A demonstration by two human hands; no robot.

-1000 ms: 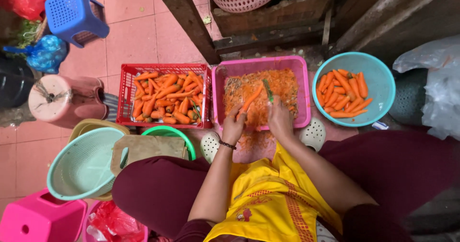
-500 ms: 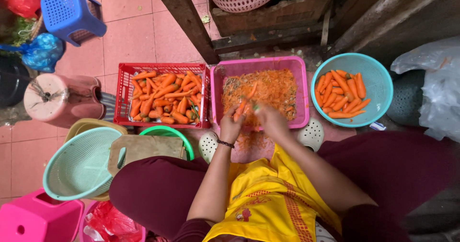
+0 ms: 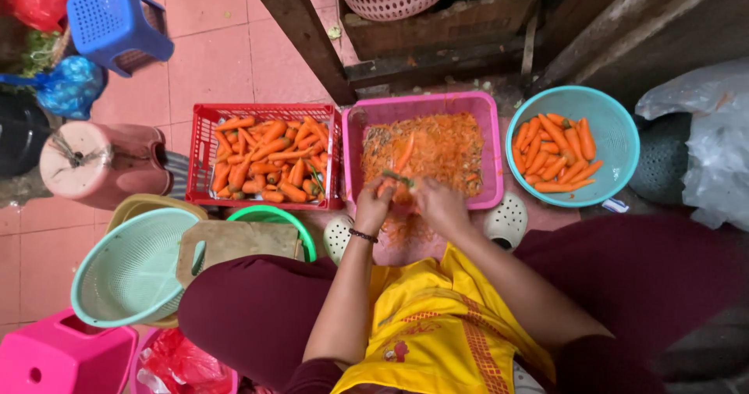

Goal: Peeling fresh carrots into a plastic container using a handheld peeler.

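Observation:
My left hand [image 3: 373, 205] holds a carrot [image 3: 404, 157] by its near end, tip pointing away over a pink basin [image 3: 421, 104] full of orange peelings. My right hand [image 3: 441, 204] sits close beside it and grips a green-handled peeler [image 3: 398, 179] laid across the carrot's near end. Both hands hover at the basin's near edge. To the left stands a red crate [image 3: 265, 111] heaped with carrots [image 3: 265, 164]. On the right, a teal bowl [image 3: 616, 129] holds several smoother carrots [image 3: 555, 156].
By my left knee lie a mint colander [image 3: 125, 273], a wooden cutting board [image 3: 234, 246] and a green bowl [image 3: 282, 216]. A pink drum [image 3: 101, 164], blue stool [image 3: 117, 23] and pink stool [image 3: 55, 359] stand left. White clogs [image 3: 507, 221] and a plastic bag [image 3: 702, 152] are right.
Both hands have drawn back toward my body and closer together. The peeler has moved from far along the carrot down to its near end.

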